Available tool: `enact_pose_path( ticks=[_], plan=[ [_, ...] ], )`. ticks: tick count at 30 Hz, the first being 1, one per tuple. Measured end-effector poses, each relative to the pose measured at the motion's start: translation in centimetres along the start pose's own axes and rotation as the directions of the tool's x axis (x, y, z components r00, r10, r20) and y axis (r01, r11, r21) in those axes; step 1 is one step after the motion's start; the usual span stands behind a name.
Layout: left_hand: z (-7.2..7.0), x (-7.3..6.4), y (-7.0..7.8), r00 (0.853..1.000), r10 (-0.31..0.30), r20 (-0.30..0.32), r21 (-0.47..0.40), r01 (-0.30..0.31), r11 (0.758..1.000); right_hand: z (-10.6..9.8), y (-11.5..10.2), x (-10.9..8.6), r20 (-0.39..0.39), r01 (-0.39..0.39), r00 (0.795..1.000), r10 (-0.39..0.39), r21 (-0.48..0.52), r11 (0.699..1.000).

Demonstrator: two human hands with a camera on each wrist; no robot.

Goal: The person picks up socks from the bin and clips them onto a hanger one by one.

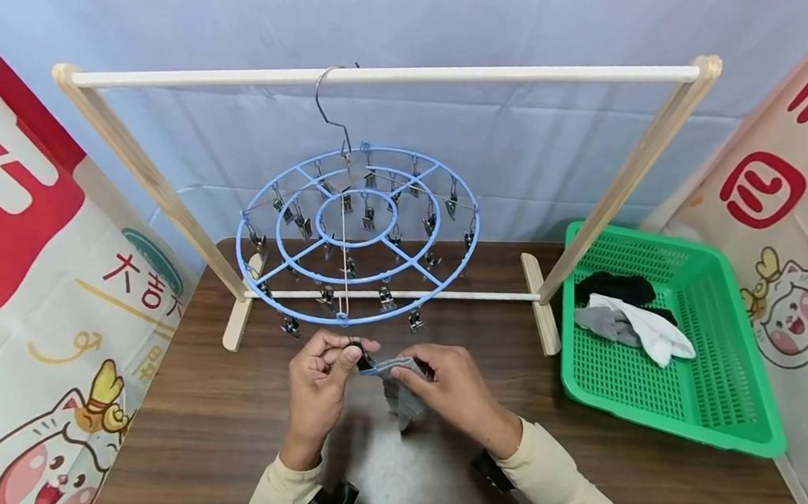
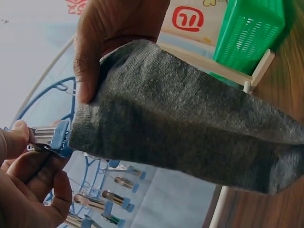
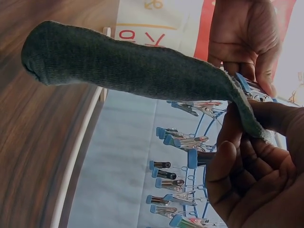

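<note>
The left hand pinches a metal clothespin with blue tips between thumb and fingers, just below the front rim of a round blue hanger. A grey sock is held by its cuff in the right hand, thumb on the near side. In the left wrist view, the cuff's corner sits right at the clothespin's blue tips. The rest of the sock dangles below the hands. Many more clothespins hang from the hanger's rings, with nothing seen in them.
A wooden rack stands across the table, and the hanger's metal hook loops over its top bar. At the right, by the rack's foot, a green basket holds white, grey and black socks. Printed banners flank both sides.
</note>
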State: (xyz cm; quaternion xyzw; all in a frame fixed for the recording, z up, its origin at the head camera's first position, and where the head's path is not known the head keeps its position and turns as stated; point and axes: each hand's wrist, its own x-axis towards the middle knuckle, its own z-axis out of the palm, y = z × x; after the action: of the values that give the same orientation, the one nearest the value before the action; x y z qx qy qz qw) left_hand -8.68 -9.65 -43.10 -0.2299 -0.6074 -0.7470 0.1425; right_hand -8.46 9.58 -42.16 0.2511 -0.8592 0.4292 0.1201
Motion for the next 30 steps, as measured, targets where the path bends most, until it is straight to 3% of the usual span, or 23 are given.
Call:
enact_pose_path(
  ticks=[9, 16, 30],
  plan=[
    [0.2, 0.0, 0.5, 1.0, -0.02, -0.001, 0.001, 0.02, 1.0, 0.5, -0.2, 0.2, -0.003, -0.011, 1.0, 0.011, 0.028, 1.0],
    [0.4, 0.0, 0.7, 0.999, -0.033, -0.024, 0.053, 0.035, 0.998, 1.3, -0.1, 0.1, -0.029, -0.041, 0.999, 0.042, 0.034, 0.999],
    [0.4, -0.2, 0.9, 0.998, -0.051, -0.024, 0.096, 0.053, 0.994, 1.7, -0.5, -0.1, -0.016, -0.101, 0.994, 0.104, 0.134, 0.986]
  ],
)
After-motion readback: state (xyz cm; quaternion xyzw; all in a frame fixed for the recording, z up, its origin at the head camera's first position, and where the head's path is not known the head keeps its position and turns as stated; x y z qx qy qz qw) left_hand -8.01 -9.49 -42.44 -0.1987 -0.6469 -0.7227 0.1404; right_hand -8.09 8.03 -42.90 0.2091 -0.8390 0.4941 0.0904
